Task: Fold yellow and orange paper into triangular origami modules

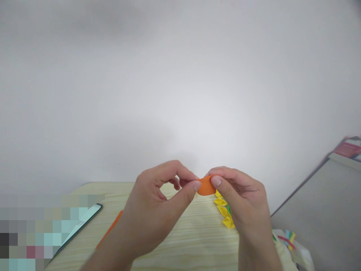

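Note:
Above the table, a small orange piece of paper (207, 186) is held up between my two hands. My left hand (166, 203) pinches its left end between thumb and forefinger. At the other end, the thumb of my right hand (242, 199) presses on the front, with the fingers behind. The paper's lower edge looks rounded; its back side is hidden. Several yellow folded paper pieces (222, 211) lie in a row on the table beside my right hand, with a bit of green next to them.
A pale wood-grain table (186, 244) stands against a white wall (180, 82). Another orange strip (111, 227) lies by my left forearm, near a phone or tablet (87, 222), partly pixelated. At lower right, a whitish bag (303, 254) holds coloured strips.

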A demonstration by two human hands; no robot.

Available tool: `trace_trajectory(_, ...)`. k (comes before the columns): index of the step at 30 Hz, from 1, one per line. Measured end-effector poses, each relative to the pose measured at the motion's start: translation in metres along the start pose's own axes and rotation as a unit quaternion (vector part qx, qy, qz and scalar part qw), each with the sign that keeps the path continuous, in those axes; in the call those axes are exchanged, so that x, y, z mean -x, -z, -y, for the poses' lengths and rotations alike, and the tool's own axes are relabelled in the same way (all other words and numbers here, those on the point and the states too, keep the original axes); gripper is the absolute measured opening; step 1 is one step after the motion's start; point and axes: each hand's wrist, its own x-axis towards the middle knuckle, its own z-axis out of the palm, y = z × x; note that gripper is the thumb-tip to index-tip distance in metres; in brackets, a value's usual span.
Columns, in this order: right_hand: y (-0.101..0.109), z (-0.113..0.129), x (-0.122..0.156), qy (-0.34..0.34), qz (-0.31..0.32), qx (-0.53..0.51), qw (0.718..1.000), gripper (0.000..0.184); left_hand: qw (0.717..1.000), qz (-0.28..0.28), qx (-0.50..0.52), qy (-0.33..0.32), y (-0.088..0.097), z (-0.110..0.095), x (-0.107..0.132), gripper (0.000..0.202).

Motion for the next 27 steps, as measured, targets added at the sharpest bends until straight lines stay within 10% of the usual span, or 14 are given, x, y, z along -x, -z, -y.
trace_trajectory(27,0.003,-0.025,-0.005,0.003,-0.072,-0.057,0.996,0.009,0.996,0.083,-0.018,-0.035,-0.007,0.010,-0.004,0.023)
